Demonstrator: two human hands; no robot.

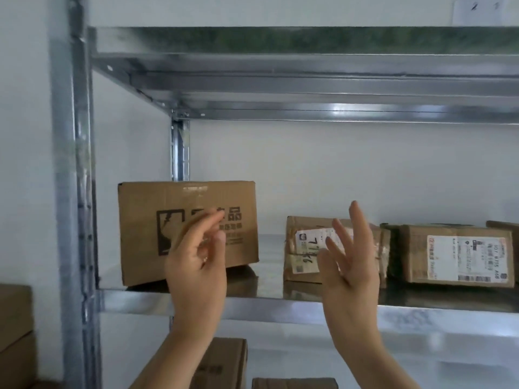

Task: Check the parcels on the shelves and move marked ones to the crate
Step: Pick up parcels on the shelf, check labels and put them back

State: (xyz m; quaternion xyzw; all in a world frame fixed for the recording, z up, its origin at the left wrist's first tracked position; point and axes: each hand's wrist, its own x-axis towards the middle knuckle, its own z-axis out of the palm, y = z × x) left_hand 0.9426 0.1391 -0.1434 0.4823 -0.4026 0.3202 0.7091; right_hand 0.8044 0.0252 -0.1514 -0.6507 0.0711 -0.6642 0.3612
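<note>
A metal shelf (280,301) at chest height carries several cardboard parcels. On its left stands a tall brown box (140,217) with dark print. To its right lies a low taped parcel (303,248) with a white label bearing handwritten digits, then another labelled parcel (455,254). My left hand (196,265) is raised in front of the tall box, fingers loosely curled, holding nothing. My right hand (348,262) is raised in front of the taped parcel with fingers spread and straight. Neither hand plainly touches a parcel. No crate is in view.
An upper shelf (280,88) hangs overhead. The steel upright (73,192) runs down the left. More cardboard boxes (224,360) sit on the lower shelf, and a stack of boxes (14,332) stands at the far left. A white wall is behind.
</note>
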